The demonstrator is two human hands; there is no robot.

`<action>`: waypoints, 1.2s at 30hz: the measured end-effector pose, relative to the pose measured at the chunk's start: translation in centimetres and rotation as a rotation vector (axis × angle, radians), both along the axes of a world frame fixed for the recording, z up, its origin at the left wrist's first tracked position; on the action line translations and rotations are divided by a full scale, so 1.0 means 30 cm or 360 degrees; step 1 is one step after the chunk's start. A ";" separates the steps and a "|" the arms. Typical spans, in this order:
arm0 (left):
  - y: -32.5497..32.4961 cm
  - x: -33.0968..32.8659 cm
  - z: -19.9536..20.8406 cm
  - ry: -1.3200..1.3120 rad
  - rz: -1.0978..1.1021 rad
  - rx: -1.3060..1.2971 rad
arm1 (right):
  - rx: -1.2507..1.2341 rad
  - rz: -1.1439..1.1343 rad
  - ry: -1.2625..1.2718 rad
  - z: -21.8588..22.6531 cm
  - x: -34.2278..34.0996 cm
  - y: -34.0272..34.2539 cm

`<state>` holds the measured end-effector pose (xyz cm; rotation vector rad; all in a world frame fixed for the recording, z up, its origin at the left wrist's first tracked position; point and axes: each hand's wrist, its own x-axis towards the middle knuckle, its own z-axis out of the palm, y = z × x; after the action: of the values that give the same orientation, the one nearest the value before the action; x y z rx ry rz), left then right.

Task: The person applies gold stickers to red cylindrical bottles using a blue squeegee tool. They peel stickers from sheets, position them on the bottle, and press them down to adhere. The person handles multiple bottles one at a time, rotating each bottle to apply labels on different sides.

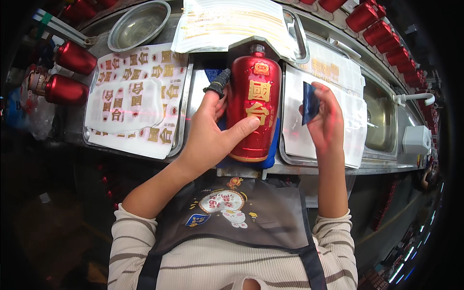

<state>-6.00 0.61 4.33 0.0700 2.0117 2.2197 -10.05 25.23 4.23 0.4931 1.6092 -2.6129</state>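
A glossy red bottle (255, 137) with gold characters down its front lies in front of me, its dark neck pointing away. My left hand (208, 130) grips it from the left, thumb across the lower characters and fingers along its side, partly hidden. A black ribbed finger sleeve (220, 83) covers my left index finger. Just right of the bottle, my right hand (328, 113) pinches a dark blue flat scraper (310, 102), which is apart from the bottle. Beneath the bottle shows a blue cloth (273, 153).
Left, a metal tray (178, 140) bears sheets of gold transfers (128, 104). Right lie white sheets (309, 140) on another tray. Behind are a metal bowl (116, 36) and a streaked white sheet (208, 24). A sink (379, 123) lies far right; red bottles (67, 89) stand left.
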 end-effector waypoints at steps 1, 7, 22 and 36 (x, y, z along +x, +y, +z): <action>-0.002 0.006 0.005 0.0001 0.0022 -0.0020 | 0.0281 -0.0025 0.0191 0.064 0.028 -0.085; 0.000 -0.001 0.009 0.0019 0.0012 -0.0068 | 0.1727 0.0620 0.1388 0.208 0.025 -0.187; 0.034 0.000 0.035 -0.0006 0.0004 0.0125 | 0.1792 0.0214 0.1723 0.196 -0.091 -0.183; 0.023 0.034 0.029 0.0100 -0.0010 0.0251 | 0.1887 0.0221 0.1817 0.109 0.130 -0.153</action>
<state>-4.99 1.30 5.20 0.1647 1.8596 2.3966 -6.15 20.64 7.50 -1.3280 3.1500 -1.4581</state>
